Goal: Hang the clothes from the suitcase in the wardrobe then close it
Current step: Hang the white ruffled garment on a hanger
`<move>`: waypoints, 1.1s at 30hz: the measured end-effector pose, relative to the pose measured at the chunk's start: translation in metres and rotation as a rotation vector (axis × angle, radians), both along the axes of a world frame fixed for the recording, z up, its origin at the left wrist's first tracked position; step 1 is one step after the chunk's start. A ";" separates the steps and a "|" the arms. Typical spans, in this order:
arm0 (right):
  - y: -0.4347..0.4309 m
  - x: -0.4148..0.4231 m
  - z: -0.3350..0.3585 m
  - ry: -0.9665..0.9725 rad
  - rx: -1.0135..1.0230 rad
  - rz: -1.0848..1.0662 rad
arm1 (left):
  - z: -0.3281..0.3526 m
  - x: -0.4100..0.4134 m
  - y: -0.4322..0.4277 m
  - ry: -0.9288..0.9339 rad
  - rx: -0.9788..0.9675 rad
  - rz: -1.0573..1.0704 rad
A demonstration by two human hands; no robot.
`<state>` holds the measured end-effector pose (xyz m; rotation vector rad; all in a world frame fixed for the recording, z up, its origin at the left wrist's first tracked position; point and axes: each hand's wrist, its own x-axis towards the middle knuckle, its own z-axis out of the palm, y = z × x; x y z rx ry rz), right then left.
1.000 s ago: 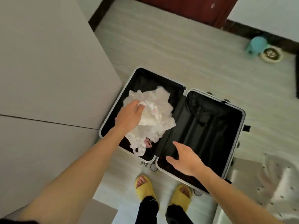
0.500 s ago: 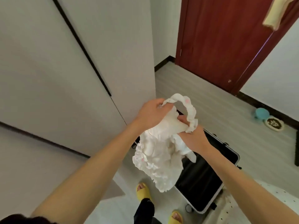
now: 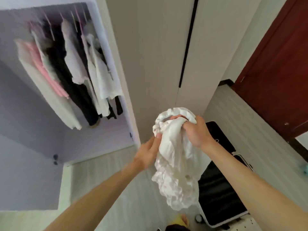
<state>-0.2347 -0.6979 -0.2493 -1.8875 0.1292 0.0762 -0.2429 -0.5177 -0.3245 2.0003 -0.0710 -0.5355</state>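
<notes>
A white frilly garment (image 3: 175, 167) hangs bunched in the air in front of me. My right hand (image 3: 195, 130) grips its top, fingers curled into the fabric just under a ruffled loop. My left hand (image 3: 148, 152) pinches the garment's left side a little lower. Behind and below it the black suitcase (image 3: 220, 194) lies open on the floor at the lower right; the half I can see looks bare. The wardrobe (image 3: 70, 67) stands open at the upper left, with several pink, black and white clothes on hangers.
The wardrobe's closed white doors (image 3: 163, 55) with a black handle strip stand straight ahead. A dark red door (image 3: 276, 67) is at the right. My yellow slipper (image 3: 180, 220) shows at the bottom edge. The floor is pale wood-look planks.
The garment came up out of the suitcase and both hands now hold it high. My view has swung up and left, bringing the open wardrobe into sight.
</notes>
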 end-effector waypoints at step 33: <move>0.402 0.036 0.000 0.105 0.069 0.009 | 0.068 -0.016 0.509 -0.497 0.718 0.853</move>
